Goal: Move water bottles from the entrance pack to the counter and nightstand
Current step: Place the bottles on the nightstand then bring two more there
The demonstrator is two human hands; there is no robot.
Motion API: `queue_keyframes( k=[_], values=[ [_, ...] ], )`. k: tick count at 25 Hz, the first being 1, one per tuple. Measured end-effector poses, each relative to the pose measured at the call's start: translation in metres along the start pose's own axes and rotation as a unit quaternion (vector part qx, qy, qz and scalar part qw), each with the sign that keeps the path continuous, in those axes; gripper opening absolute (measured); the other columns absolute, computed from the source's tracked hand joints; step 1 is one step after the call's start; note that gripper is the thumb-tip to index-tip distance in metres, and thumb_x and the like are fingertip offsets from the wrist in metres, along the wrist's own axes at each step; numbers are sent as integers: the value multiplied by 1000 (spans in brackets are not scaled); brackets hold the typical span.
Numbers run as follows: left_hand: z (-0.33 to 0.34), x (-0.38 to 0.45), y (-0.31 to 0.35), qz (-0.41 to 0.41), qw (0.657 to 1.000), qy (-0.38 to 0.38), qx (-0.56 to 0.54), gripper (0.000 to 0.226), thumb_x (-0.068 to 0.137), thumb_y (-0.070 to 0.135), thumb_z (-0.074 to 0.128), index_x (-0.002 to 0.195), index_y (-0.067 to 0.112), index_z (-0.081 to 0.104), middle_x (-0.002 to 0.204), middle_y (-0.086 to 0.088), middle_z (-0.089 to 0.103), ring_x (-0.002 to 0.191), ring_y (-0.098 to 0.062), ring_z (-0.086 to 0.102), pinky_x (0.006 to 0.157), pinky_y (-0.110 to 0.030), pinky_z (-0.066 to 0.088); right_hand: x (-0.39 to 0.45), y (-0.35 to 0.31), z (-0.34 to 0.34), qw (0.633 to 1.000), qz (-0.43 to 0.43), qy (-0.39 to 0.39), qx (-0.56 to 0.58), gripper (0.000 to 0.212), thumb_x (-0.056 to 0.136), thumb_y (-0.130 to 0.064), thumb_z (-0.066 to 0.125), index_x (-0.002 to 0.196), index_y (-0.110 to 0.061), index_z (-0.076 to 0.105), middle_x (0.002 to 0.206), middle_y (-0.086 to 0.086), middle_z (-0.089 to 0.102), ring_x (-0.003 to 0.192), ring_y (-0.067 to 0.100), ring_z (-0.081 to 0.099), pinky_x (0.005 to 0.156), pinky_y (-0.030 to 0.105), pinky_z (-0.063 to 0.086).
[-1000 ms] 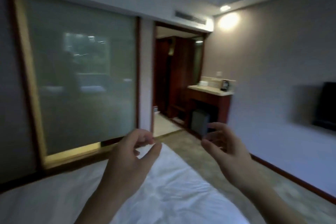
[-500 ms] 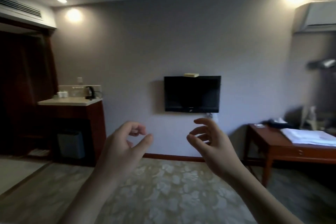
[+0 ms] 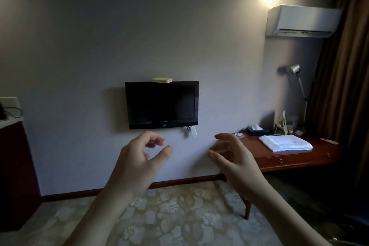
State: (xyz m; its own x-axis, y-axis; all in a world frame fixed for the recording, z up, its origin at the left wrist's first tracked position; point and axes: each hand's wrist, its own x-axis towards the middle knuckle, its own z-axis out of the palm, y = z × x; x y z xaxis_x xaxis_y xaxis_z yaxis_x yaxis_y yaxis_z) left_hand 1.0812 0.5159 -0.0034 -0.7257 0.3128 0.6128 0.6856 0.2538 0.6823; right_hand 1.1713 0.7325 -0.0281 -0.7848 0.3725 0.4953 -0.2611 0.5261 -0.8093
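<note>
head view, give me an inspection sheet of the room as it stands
surface: wooden desk at right; counter edge at far left
job's things: nothing seen, no water bottles or pack
clutter: folded white towel, tissue box and remote on the desk
grippers: left hand and right hand raised, open, empty
cables: cords under the tv; a cord at the counter
surroundings: air conditioner, floor lamp, curtain, patterned carpet

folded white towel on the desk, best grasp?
Judging by its pose, the folded white towel lies flat on the desk, so come from above at its near edge, facing the open front, fingers underneath, thumb on top; the tissue box crowds the far side.
</note>
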Motion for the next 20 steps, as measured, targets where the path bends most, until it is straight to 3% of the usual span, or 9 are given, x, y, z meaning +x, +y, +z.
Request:
queue_keyframes(
  k=[4,8,12,20],
  values=[
    [72,84,-75,0,999,-17,42,14,81,37,67,93,33,62,97,20,62,91,0,56,73,-16,40,98,89,0,999,-16,-19,-33,46,79,-40,72,122,-32,56,103,-6,70,88,8,69,80,36,59],
    [98,171,-140,-31,996,9,81,14,82,34,69,93,32,61,99,17,64,99,0,55,76,-18,41,225,149,41,999,-30,-32,11,39,84,-34,73,119,-32,56,102,-6,69,87,9,67,77,32,54],
    [51,228,-194,-79,985,92,120,12,81,35,71,90,33,62,96,15,65,96,-3,58,75,-22,44,319,146,144,986,-79,-136,46,45,83,-47,68,123,-36,51,105,-14,66,91,1,63,74,26,55],
    [-99,262,-335,-174,935,240,194,22,82,30,72,100,35,60,101,16,64,95,6,57,74,-18,45,425,105,399,930,-144,-319,114,42,85,-43,67,123,-39,50,109,-16,63,94,-2,61,76,23,54]
  ],
)
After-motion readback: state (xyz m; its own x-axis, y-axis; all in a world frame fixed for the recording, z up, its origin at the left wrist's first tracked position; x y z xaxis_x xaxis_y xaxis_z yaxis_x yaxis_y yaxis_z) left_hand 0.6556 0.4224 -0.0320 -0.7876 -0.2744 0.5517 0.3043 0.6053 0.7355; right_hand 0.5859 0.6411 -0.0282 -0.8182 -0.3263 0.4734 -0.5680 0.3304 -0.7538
